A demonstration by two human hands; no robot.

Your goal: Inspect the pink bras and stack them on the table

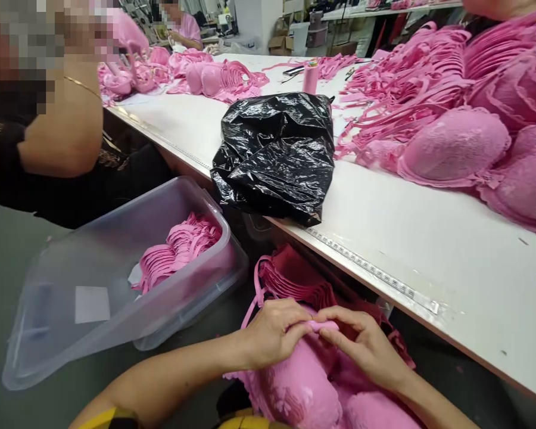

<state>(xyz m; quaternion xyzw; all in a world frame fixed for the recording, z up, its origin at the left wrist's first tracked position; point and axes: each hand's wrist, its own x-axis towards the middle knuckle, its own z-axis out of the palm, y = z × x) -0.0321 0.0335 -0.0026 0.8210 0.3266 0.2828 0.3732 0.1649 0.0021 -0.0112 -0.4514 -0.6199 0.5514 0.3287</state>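
Observation:
A pink lace bra (pixel 301 387) lies on my lap, its moulded cups facing up. My left hand (pixel 279 330) pinches a small folded pink edge of it between thumb and fingers. From the other side, my right hand (pixel 355 339) grips the same piece with its thumb and fingertips. Both hands nearly meet there, so part of the fabric is hidden under the fingers. Just beyond them, a stack of darker pink bras (pixel 295 277) hangs below the table edge, and a thin pink strap (pixel 258 289) loops up on the left.
A clear plastic bin (pixel 93 256) with pink bras (pixel 178 250) inside stands at the left. On the white table (pixel 384 220) lies a black plastic bag (pixel 277 155), with a large pile of pink bras (pixel 455 143) at the right. A co-worker's arm (pixel 67 119) is at the upper left.

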